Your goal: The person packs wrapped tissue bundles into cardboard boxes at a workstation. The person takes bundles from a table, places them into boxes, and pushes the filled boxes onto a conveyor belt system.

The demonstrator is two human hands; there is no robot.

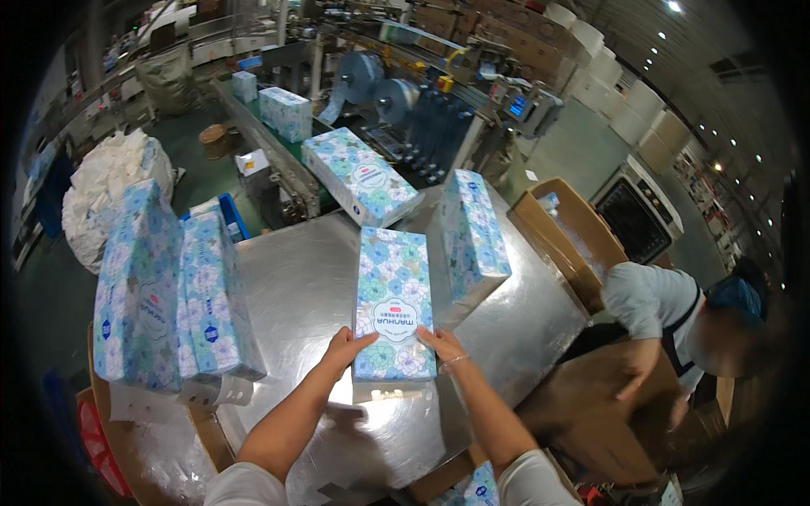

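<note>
Between my two hands is a long tissue pack (392, 278) in blue floral film, held just over the metal table. My left hand (344, 348) grips its near left edge with the thumb on top. On the near right edge my right hand (442, 344) closes the same way, a bracelet at the wrist. Beyond it, another floral pack (359, 175) lies at the end of the conveyor. To the right a pack (474, 236) stands on edge on the table. At the left, two more packs (139, 295) (215, 295) stand side by side at the table's edge.
The metal table (295, 278) spans the middle. Further packs sit on the conveyor (253, 126), beside a machine with film rolls (359, 76). A co-worker (650, 308) bends over a cardboard box (591, 405) at right. An open carton (561, 228) stands beyond the table's right edge.
</note>
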